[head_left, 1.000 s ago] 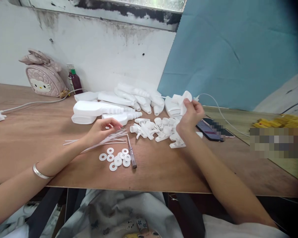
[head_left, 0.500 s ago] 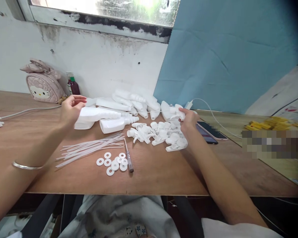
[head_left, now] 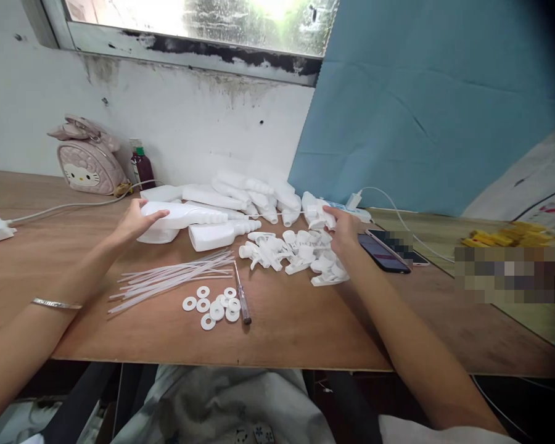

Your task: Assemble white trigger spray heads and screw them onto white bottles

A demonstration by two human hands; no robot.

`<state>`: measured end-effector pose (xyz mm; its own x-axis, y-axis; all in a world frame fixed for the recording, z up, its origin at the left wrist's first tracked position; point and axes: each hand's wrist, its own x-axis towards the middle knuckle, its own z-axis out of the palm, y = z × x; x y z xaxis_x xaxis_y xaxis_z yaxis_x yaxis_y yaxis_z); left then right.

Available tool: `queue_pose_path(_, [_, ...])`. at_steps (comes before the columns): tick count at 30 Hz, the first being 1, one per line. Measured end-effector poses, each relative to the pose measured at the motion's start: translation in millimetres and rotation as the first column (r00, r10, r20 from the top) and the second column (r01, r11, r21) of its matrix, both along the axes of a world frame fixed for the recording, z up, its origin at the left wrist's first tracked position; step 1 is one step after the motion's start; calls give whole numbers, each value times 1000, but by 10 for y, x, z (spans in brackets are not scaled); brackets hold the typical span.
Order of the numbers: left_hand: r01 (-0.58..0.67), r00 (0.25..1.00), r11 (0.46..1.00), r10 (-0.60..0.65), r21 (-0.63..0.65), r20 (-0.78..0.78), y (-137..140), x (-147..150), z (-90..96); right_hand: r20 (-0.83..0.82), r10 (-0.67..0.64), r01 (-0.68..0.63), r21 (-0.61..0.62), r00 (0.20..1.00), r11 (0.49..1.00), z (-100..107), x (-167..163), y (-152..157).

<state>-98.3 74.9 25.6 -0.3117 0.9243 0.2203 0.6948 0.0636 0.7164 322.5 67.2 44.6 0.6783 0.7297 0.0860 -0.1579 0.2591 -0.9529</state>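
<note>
My left hand [head_left: 136, 221] is closed around the base end of a white plastic bottle [head_left: 187, 215], which lies with its neck pointing right. My right hand [head_left: 343, 227] grips a white trigger spray head [head_left: 324, 213]; a thin tube runs left from it to the bottle's neck. Whether the tube's end is inside the neck I cannot tell. More white bottles [head_left: 222, 235] lie heaped around and behind the held one. Several loose spray heads [head_left: 300, 251] are piled below my right hand.
Thin clear tubes [head_left: 171, 277], several white washers [head_left: 217, 310] and a screwdriver [head_left: 243, 302] lie near the front edge. Two phones [head_left: 383, 251] are at right, with a white cable [head_left: 393, 206] behind. A pink bag [head_left: 90, 165] and a dark bottle [head_left: 142, 166] stand at back left.
My left hand has come down from just above the bottle and closed on its base. My right hand has moved slightly left and down with the spray head and tube.
</note>
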Motion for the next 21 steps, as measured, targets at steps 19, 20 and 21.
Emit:
queue_pose_path(19, [-55,957,996,71,64,-283,-121,181,-73,-18,-102,102,15,995,995,54,3,-29])
queue_pose_path(20, [-67,955,995,84,68,-286,-113,180,-77,-22,-100,100,13,995,995,55,-2,-31])
queue_pose_path(21, [-76,953,994,94,72,-287,-104,178,-81,-28,-94,94,10,995,996,57,-13,-38])
